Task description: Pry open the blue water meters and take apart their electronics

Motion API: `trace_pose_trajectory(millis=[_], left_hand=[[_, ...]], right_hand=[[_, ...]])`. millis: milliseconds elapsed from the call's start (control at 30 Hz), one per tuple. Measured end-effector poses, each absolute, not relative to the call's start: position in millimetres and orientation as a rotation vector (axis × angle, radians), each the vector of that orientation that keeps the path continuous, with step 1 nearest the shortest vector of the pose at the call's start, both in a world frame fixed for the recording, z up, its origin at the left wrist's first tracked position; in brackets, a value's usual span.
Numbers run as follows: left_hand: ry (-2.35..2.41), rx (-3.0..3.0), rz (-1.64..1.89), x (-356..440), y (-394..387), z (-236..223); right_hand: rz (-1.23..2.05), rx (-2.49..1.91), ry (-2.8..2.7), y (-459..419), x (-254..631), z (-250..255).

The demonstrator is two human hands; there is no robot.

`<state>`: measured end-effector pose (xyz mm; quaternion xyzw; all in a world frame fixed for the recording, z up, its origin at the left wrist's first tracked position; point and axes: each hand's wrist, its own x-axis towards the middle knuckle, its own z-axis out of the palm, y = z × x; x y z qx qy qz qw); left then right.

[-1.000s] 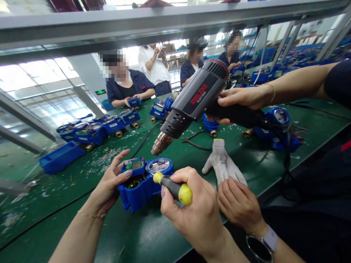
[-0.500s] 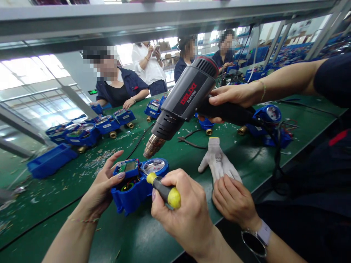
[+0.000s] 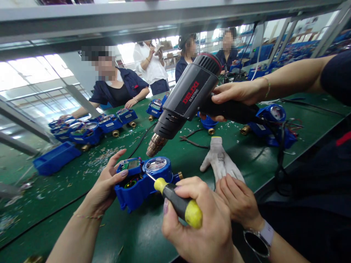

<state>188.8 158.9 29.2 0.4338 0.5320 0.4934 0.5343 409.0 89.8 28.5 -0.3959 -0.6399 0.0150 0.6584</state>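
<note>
My left hand (image 3: 102,188) grips the left end of a blue water meter (image 3: 134,197), thumb on top beside its small display board. The meter has a round clear dial window, and coloured wires show in its open compartment. In my right hand (image 3: 205,215) is a yellow-and-black screwdriver (image 3: 177,201), its thin shaft slanting to the meter between the board and the dial. Whether the tip touches is too small to tell. A co-worker's hand (image 3: 238,91) holds a grey heat gun (image 3: 189,95) with its metal nozzle (image 3: 157,144) just above the dial.
The co-worker's other hand (image 3: 237,199) rests on a white glove (image 3: 219,157). Behind it lie pliers (image 3: 192,140) on the green bench (image 3: 164,237). More blue meters (image 3: 85,133) and a blue tray (image 3: 57,157) stand left. A black cable (image 3: 44,215) crosses the bench. People are opposite.
My right hand has drawn back down and right with the screwdriver, so more of its shaft shows. The person opposite has stretched an arm to the meters at left. The heat gun is nearly still.
</note>
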Motion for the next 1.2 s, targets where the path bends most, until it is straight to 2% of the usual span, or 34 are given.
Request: trace_pose_trajectory(millis=[233,400,700,1200], left_hand=[[1.256,1.029,1.177,191.8,157.3,32.5],[1.253,1.023,1.165,193.0,155.9,33.5],[1.266,1.012,1.189,195.4,154.4,34.1],[1.239,1.021,1.186,190.1,148.6,26.1]], right_hand=[[-0.084,-0.901,-1.818,113.5,508.0,-45.8],[-0.012,-0.97,-1.89,115.3,529.3,-77.9],[0.122,-0.889,-1.724,115.9,523.4,-84.9],[0.217,-0.927,-1.685,114.8,515.1,-59.7]])
